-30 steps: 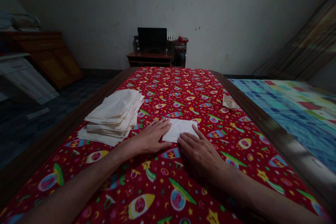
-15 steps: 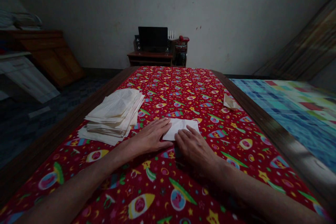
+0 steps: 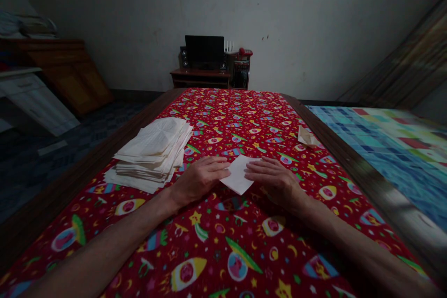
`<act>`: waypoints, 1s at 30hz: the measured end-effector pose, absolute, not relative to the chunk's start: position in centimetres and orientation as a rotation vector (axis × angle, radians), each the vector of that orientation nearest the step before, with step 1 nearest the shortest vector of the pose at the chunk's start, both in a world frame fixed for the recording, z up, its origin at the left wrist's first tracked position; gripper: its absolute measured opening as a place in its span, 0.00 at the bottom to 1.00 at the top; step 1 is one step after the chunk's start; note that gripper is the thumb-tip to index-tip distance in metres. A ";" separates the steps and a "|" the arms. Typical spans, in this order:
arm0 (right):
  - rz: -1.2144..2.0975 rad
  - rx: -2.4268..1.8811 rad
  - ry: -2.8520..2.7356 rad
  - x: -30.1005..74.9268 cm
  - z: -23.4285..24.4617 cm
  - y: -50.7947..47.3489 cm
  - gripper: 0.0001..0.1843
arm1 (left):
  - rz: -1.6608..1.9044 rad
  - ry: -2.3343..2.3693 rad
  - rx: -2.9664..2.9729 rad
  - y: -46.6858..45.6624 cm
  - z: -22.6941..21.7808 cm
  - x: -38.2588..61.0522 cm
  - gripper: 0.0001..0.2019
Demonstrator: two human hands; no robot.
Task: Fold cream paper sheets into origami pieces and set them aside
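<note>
Just below the center of the frame, the white sheet of paper (image 3: 239,176) is spanning the gap between both hands, with one corner pointing toward the bottom edge; whether it is touching the red patterned cloth (image 3: 226,247) cannot be told. The left hand (image 3: 199,180) is gripping the sheet's left corner with closed fingers, while the right hand (image 3: 277,180) is gripping its right side, fingers extended across the surface. A paper stack (image 3: 150,142) is resting left of center, and a small folded paper (image 3: 307,137) is lying right of center.
</note>
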State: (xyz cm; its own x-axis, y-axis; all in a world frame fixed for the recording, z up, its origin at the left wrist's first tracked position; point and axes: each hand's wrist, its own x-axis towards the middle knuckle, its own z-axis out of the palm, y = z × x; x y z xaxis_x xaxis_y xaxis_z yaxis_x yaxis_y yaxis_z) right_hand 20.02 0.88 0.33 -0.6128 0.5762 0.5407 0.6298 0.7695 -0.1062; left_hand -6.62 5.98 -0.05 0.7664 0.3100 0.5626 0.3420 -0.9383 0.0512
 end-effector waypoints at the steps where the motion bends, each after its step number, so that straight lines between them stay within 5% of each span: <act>1: -0.124 -0.915 -2.386 20.4 0.0 1.1 0.15 | -0.905 -0.498 -2.878 5.8 0.1 -6.6 0.11; 13: -0.233 -1.087 -2.465 20.7 -0.1 -2.9 0.15 | -0.721 -0.512 -2.974 2.4 0.3 -5.0 0.07; 30: 0.517 -1.436 -2.063 20.8 -0.5 -2.4 0.12 | -1.058 -1.242 -3.199 3.7 -0.4 -3.8 0.07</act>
